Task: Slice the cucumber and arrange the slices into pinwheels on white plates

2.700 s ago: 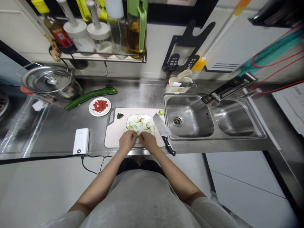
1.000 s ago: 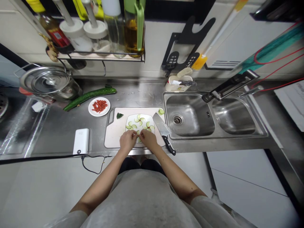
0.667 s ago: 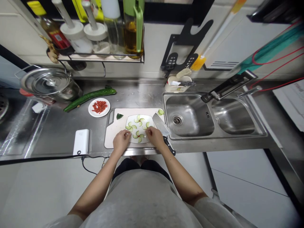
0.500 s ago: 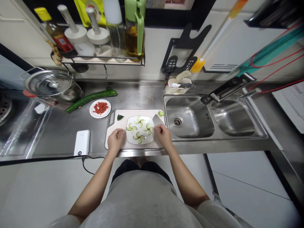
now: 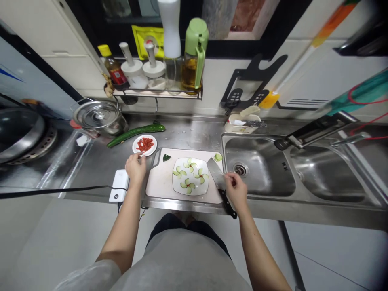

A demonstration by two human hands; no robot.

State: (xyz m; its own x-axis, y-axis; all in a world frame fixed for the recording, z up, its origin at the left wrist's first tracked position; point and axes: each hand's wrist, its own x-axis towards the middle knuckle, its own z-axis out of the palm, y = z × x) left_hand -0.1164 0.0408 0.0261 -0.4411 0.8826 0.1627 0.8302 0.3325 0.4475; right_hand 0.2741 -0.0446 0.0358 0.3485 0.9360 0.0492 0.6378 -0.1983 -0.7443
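Observation:
My left hand (image 5: 136,169) is at the near rim of a small white plate (image 5: 136,149) of red dried berries (image 5: 144,144), fingers apart; whether it touches the rim I cannot tell. Beside the sink's left edge, my right hand (image 5: 236,189) has its fingers curled together, and their tips hide anything between them. A kitchen knife (image 5: 216,173) lies just left of that hand, its black handle past the counter edge. Between my hands, a white squarish plate (image 5: 176,188) carries cucumber slices (image 5: 188,186) in pinwheels with red centres. It rests on a cutting board (image 5: 158,178).
A cucumber piece (image 5: 166,157) and a few slices (image 5: 218,157) lie on the board. Behind are a long cucumber (image 5: 136,134) and a lidded steel pot (image 5: 100,117). A white power bank (image 5: 119,186) with cables sits left. The double sink (image 5: 257,161) is right.
My left hand has moved left and away from the pinwheel plate to the berry plate. My right hand has shifted right, uncovering the knife. The view has tilted up and turned left.

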